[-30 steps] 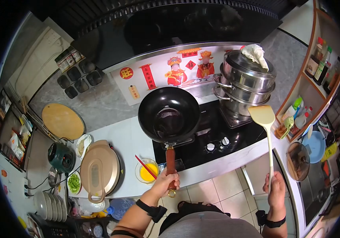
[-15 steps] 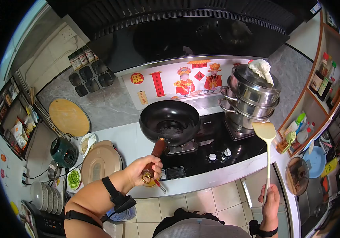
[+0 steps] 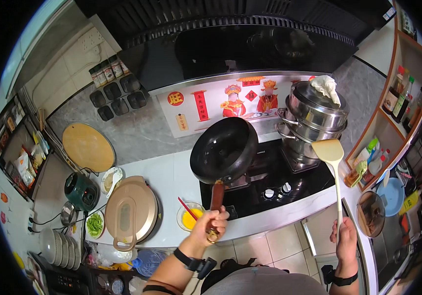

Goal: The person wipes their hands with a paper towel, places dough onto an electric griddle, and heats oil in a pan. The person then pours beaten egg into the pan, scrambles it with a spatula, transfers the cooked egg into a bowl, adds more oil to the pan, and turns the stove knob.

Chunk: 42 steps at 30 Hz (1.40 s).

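Note:
My left hand is closed round the wooden handle of a black wok, which is tilted above the left burner of the black stove. A little dark, shiny liquid seems to lie inside the wok. In my right hand is the long handle of a cream spatula, its blade raised over the stove's right end. Just left of my left hand, a glass bowl holds yellow liquid, with red chopsticks resting in it.
A stacked steel steamer with a cloth on its lid stands at the back right. Left on the counter are a beige electric pan, a plate of chopped greens and a green cooker. Bottles fill the right shelf.
The wok has tipped and shifted right, and my left hand has moved right with its handle. The glass bowl, earlier mostly covered by that hand, shows again. My right hand still holds the spatula.

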Available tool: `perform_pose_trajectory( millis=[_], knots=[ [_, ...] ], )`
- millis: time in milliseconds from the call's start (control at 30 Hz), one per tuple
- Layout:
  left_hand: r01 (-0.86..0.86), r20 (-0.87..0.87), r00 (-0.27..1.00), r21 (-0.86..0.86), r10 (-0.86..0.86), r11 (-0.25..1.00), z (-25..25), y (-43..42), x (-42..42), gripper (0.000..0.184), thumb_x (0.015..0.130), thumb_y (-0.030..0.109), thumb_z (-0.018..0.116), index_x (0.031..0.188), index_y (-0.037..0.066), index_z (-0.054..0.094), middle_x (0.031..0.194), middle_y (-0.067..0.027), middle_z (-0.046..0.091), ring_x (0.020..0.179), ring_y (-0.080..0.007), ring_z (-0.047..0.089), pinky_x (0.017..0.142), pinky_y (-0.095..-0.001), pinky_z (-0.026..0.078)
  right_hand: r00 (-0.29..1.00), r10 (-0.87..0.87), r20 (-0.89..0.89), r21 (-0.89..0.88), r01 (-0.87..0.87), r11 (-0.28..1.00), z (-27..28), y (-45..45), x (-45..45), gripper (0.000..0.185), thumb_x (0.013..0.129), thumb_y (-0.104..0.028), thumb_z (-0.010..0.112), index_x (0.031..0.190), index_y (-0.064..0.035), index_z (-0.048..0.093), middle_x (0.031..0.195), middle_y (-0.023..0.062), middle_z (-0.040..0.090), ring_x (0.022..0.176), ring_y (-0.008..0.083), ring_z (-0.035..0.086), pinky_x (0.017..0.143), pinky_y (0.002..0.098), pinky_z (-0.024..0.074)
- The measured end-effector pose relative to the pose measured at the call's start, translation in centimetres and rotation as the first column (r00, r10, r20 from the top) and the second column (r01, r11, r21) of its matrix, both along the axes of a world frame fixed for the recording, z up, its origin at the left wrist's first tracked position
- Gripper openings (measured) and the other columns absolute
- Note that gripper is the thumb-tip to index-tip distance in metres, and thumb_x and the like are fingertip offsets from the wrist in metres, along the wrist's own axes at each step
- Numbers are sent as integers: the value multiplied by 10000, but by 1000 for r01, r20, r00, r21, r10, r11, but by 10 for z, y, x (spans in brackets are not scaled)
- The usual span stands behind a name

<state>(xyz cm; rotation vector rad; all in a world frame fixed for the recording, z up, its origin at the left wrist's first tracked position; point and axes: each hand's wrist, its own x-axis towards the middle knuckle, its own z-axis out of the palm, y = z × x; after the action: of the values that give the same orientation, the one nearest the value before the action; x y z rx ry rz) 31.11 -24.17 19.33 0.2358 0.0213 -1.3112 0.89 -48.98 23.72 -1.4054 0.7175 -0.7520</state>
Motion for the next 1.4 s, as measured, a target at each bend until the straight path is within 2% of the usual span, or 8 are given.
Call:
perform_pose_trajectory(
  millis=[67,133,200,300,500,633,867,1400],
  knots=[
    [-10,51,999,15,10,1000,-12,-5,-10,161,846,147,551,992,105,500,745,31,423,589,-38,436,551,-211,427,1000,2,13,1,-2,1000,4,2,1,202,924,-158,368,934,-2,496,727,44,484,528,98,426,488,222,379],
    [-49,261,965,58,32,997,-20,-10,-16,179,842,157,550,996,120,467,739,23,411,594,-49,431,555,-230,431,1000,20,13,-1,-20,1000,6,4,2,193,924,-148,371,932,-3,497,721,43,488,534,95,427,491,220,378],
    [-51,311,950,85,22,995,-16,-15,-21,202,835,152,554,987,130,423,743,5,417,598,-76,441,560,-253,440,1000,14,6,1,-14,1000,5,5,2,186,923,-137,369,932,-3,498,719,43,490,529,94,427,490,219,379],
    [-156,523,852,236,9,959,-15,-24,-27,242,819,155,573,975,110,394,729,-26,436,581,-108,455,537,-287,440,1000,22,1,17,-22,1000,0,5,-1,175,921,-119,367,931,-5,499,718,42,494,525,93,427,490,218,380],
    [-201,676,734,303,-62,932,-19,-24,-12,309,819,75,558,1023,88,326,759,-60,475,607,-143,526,547,-315,494,1000,6,8,40,-7,999,-10,4,-8,169,916,-112,367,920,-6,498,708,37,492,516,92,421,483,217,377],
    [-203,662,741,378,-111,903,3,-12,11,352,806,69,576,1046,73,319,761,-63,479,613,-144,526,540,-313,492,998,-44,39,38,42,998,-17,4,-12,178,916,-131,367,918,-10,496,691,30,482,499,91,412,467,219,368],
    [-77,525,832,433,-182,898,48,3,41,203,826,113,543,940,80,378,747,-32,475,601,-106,499,526,-288,485,997,-65,37,70,62,996,-37,0,-15,178,916,-151,368,911,-21,490,671,19,461,494,85,402,456,217,356],
    [-16,461,869,391,-181,920,-27,17,25,266,811,165,565,996,73,396,743,-23,448,595,-105,471,545,-285,476,999,-43,-5,68,44,997,-19,2,4,163,918,-139,371,901,-29,491,678,20,485,482,79,412,449,208,364]
  ],
)
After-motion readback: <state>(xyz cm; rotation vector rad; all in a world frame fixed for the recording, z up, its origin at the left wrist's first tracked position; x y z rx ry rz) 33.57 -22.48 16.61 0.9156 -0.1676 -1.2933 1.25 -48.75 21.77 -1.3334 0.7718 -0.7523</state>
